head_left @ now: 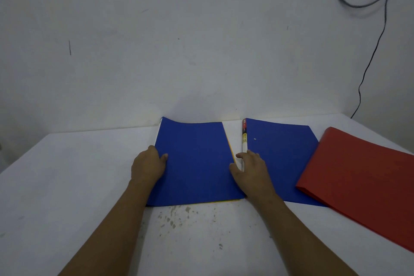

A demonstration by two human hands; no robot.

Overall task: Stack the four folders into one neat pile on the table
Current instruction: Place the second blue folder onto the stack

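— What lies under the left blue folder (pixel 195 163)?
— A yellow folder (pixel 231 151), almost wholly covered; only a thin strip shows along the right edge and near corner.
— And the red folder (pixel 358 181)?
— Its right side runs past the picture's edge, and it covers the right blue folder's (pixel 282 159) near right corner.
— The spine label (pixel 244 134)?
— Too small to read.
— The hands?
— The right hand (pixel 251 170) hides part of that spine; the left hand's (pixel 147 163) fingertips sit at the folder's edge, grip unclear.
— The cable (pixel 369 56)?
— Cut off at the top.
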